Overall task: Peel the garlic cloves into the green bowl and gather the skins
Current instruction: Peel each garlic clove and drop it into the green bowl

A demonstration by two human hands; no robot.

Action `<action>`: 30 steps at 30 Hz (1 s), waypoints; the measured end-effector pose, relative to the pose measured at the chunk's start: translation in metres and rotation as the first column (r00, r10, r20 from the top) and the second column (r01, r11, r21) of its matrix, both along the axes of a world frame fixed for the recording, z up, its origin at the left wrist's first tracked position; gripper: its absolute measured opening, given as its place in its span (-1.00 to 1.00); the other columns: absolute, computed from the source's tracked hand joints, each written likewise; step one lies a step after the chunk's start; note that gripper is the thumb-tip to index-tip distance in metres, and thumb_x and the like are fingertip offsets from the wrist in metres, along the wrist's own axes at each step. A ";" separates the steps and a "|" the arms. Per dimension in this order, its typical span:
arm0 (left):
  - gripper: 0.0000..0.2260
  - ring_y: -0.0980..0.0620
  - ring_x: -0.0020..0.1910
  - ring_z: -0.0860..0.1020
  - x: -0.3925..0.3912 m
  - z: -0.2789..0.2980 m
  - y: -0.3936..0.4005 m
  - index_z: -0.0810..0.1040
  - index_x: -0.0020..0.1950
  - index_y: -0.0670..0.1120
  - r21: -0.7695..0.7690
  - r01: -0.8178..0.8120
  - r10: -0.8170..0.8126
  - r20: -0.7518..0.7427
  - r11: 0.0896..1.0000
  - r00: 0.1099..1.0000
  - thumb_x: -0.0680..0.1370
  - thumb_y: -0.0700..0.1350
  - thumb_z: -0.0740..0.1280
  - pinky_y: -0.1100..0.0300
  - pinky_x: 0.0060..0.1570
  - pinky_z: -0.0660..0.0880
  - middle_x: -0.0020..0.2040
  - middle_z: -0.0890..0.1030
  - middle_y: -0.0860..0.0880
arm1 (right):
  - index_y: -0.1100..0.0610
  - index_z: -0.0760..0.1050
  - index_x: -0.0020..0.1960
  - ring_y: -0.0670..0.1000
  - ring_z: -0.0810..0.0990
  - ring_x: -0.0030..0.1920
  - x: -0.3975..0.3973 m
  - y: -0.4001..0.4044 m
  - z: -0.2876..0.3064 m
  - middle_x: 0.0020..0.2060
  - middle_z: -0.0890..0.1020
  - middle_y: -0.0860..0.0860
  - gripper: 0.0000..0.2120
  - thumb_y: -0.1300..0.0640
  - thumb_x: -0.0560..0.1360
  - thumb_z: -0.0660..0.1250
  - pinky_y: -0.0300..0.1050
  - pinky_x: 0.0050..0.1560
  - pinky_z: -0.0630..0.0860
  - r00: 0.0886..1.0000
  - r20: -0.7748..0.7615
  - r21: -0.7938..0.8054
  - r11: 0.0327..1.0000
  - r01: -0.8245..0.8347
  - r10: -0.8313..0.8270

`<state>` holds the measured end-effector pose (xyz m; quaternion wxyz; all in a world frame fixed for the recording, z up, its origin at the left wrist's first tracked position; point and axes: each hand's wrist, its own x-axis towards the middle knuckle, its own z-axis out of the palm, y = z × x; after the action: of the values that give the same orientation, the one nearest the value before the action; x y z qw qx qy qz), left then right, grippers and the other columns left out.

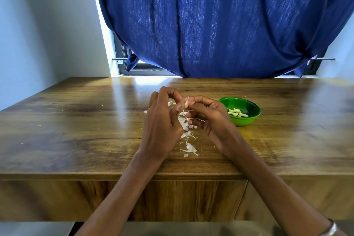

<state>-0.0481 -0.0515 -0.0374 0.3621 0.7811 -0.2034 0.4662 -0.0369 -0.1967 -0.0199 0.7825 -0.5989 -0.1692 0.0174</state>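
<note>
Nearest the table's front edge, below the grip, papery garlic skins [188,147] lie scattered on the wooden table [76,130]. Above them the left hand [162,120] and right hand [206,119] meet, fingertips of both pinching one garlic clove [186,104] between them. Right of the grip sits the green bowl [247,107], holding peeled cloves [237,112]. Beyond hangs a blue curtain [210,21].

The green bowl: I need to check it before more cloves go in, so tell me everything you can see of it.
The green bowl is small, round and glossy, plastic by its look, darker inside than on its outer wall. It stands upright on the wooden table, to the right of the hands and apart from them. A few pale peeled cloves lie in a loose cluster on its bottom. Nothing else touches it.
</note>
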 end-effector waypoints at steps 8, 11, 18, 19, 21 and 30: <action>-0.79 0.09 -0.06 0.50 0.000 -0.001 0.004 0.62 0.05 -0.08 -0.034 -0.065 0.062 -0.071 0.997 0.996 0.64 -0.32 0.24 0.39 -0.11 0.38 -0.14 0.64 0.10 | 0.15 0.64 0.07 -0.07 0.65 -0.19 -0.003 -0.002 0.002 -0.12 0.73 0.06 -0.89 0.24 0.57 0.38 -0.19 -0.19 0.58 0.999 0.009 0.007 0.999 0.041 -0.041; -0.70 0.12 -0.04 0.48 0.002 -0.003 0.006 0.67 0.02 -0.07 0.013 -0.114 0.115 -0.143 0.993 0.983 0.54 -0.42 0.27 0.40 -0.11 0.34 -0.10 0.68 0.07 | 0.08 0.66 0.11 -0.06 0.63 -0.18 -0.003 -0.002 0.001 -0.12 0.72 0.04 -0.83 0.23 0.56 0.39 -0.19 -0.19 0.58 0.997 0.028 -0.007 0.998 0.066 -0.066; -0.80 0.11 -0.15 0.68 -0.001 -0.002 0.006 0.66 0.13 -0.10 -0.078 -0.059 0.047 -0.157 0.995 0.987 0.66 -0.26 0.26 0.14 -0.09 0.59 -0.10 0.73 0.05 | 0.10 0.68 0.06 -0.12 0.61 -0.22 -0.003 -0.002 0.000 -0.11 0.75 0.02 -0.85 0.25 0.57 0.38 -0.26 -0.26 0.58 0.992 0.060 -0.022 0.993 0.114 -0.113; -0.78 0.11 -0.15 0.68 -0.003 -0.001 0.005 0.65 0.15 -0.10 -0.093 -0.053 0.038 -0.157 0.994 0.987 0.69 -0.20 0.20 0.08 -0.10 0.62 -0.10 0.73 0.05 | 0.09 0.68 0.07 -0.12 0.61 -0.22 -0.002 -0.003 0.000 -0.09 0.75 0.02 -0.84 0.26 0.57 0.37 -0.26 -0.27 0.58 0.989 0.069 -0.025 0.991 0.133 -0.131; -0.69 0.11 -0.17 0.68 -0.005 0.000 0.004 0.63 0.18 -0.09 -0.102 -0.052 0.036 -0.159 0.993 0.987 0.71 -0.06 0.10 0.00 -0.14 0.62 -0.09 0.73 0.07 | 0.08 0.67 0.08 -0.12 0.62 -0.21 -0.001 -0.003 -0.001 -0.06 0.75 0.03 -0.82 0.27 0.57 0.37 -0.25 -0.28 0.58 0.984 0.082 -0.036 0.986 0.161 -0.158; -0.87 0.30 -0.12 0.58 -0.004 0.003 0.004 0.68 0.05 -0.09 -0.069 0.014 -0.011 0.052 0.998 0.999 0.54 -0.27 0.46 0.46 -0.14 0.42 -0.05 0.66 0.13 | 0.19 0.66 0.11 -0.12 0.59 -0.22 0.001 -0.003 -0.004 -0.10 0.75 0.05 -0.81 0.13 0.55 0.42 -0.20 -0.32 0.52 0.994 0.040 -0.099 0.990 0.104 -0.100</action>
<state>-0.0526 -0.0470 -0.0345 0.3866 0.7546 -0.2012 0.4906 -0.0358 -0.1997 -0.0240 0.7479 -0.6460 -0.1510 -0.0246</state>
